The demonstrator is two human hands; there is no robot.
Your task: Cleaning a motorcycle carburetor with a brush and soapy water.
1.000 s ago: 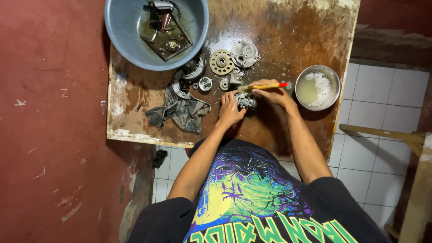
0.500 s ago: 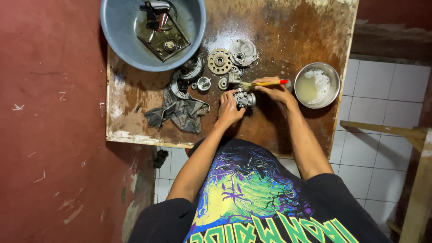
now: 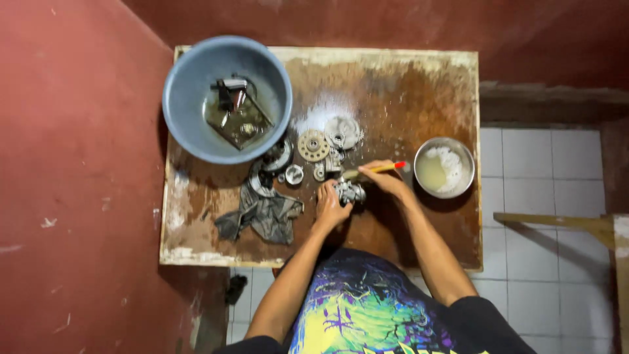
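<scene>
My left hand [image 3: 329, 204] grips a small grimy metal engine part [image 3: 351, 191] on the worn wooden table [image 3: 419, 98]. My right hand [image 3: 383, 180] holds a paintbrush [image 3: 375, 170] with a yellow handle and red tip, its bristles resting against the part's top. Just beyond the part lie several loose metal pieces: a round perforated gear disc [image 3: 313, 145], a silver cover [image 3: 343, 132] and small rings [image 3: 294, 174]. A dirty grey rag [image 3: 264, 216] lies left of my left hand.
A large blue basin [image 3: 196, 85] with murky liquid and metal parts sits at the table's far left corner. A small steel bowl [image 3: 446, 168] of whitish liquid stands right of my right hand. Red walls close in on the left and far side; white floor tiles [image 3: 544, 196] show on the right.
The view has shifted so the table sits lower and more centred in the frame. Both hands stay on the part and the brush, with the brush still at the part.
</scene>
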